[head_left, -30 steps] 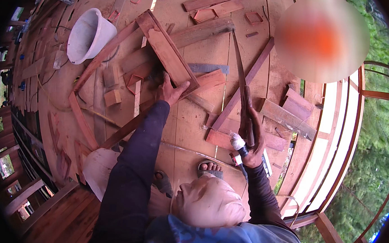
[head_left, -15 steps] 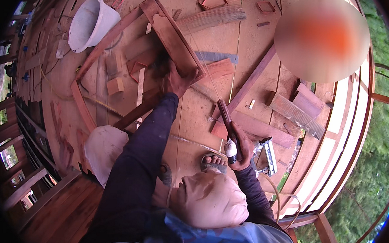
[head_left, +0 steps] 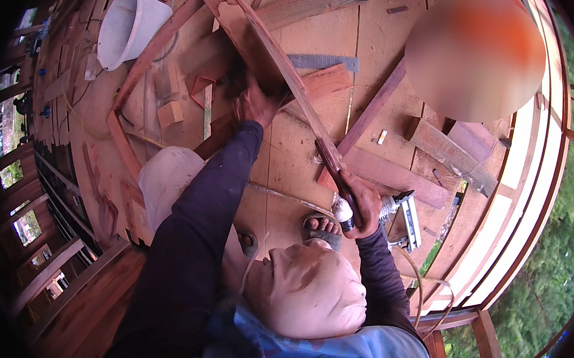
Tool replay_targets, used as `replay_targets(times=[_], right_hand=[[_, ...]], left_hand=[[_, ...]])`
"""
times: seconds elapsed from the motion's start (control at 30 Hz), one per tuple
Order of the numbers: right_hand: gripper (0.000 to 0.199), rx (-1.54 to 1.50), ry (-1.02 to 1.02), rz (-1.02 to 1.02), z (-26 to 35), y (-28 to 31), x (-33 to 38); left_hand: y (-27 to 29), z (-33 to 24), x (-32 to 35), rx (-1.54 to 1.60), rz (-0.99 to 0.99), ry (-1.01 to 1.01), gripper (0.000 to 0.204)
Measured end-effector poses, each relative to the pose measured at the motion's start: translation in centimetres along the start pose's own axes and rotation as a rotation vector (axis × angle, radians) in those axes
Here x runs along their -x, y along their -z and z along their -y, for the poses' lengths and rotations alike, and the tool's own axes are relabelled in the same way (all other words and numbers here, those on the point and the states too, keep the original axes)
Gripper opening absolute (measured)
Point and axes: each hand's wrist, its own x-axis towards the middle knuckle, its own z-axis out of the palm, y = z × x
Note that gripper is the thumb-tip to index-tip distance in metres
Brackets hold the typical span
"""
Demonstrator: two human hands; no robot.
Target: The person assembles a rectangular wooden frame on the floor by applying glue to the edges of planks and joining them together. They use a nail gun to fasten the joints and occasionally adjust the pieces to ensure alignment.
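My left hand (head_left: 255, 105) grips the middle of a long curved wooden frame piece (head_left: 276, 52) that runs from the top of the view down toward me. The near end of that piece sits in my right hand (head_left: 360, 203), which is closed around it. A small white object (head_left: 342, 211) shows just under the right fist. Both dark sleeves reach forward over the plank floor (head_left: 295, 159). My sandalled foot (head_left: 320, 229) rests below the right hand.
A white bucket (head_left: 128, 25) stands at the upper left. Loose boards, offcuts and a small wood block (head_left: 170, 113) lie around. A nail gun (head_left: 405, 217) with a hose lies right of my right hand. Another person (head_left: 475, 56) is at the upper right. A curved railing (head_left: 532, 196) bounds the right.
The curved piece has been drawn closer, and its near end now lies in my right hand. My left hand has stayed on its middle. The view has tipped toward the floor.
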Motion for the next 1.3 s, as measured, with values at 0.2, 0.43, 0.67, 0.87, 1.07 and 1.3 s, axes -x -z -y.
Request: replay_targets(times=[0.2, 0.43, 0.67, 0.87, 1.07, 1.3], right_hand=[[0.066, -0.005, 0.02, -0.02, 0.8, 0.5, 0.1], [0.064, -0.009, 0.01, 0.003, 0.7, 0.8, 0.9], [0.068, -0.034, -0.03, 0.01, 0.5, 0.2, 0.8], [0.05, -0.02, -0.107, 0.015, 1.2, 0.6, 1.4], [0.051, -0.059, -0.093, -0.003, 0.9, 0.5, 1.1], [0.049, -0.087, -0.169, -0.016, 1.9, 1.0, 2.5]], left_hand=[[-0.2, 0.3, -0.2, -0.02, -0.004, 0.011, 0.103], [0.9, -1.2, 0.2, -0.096, 0.031, 0.056, 0.107], [0.8, -1.0, 0.2, -0.033, 0.01, 0.057, 0.106], [1.1, -1.5, 0.4, -0.003, 0.006, 0.046, 0.103], [0.7, -1.6, 0.5, -0.011, 0.03, 0.059, 0.104], [-0.2, 0.2, -0.1, 0.034, -0.007, 0.031, 0.104]])
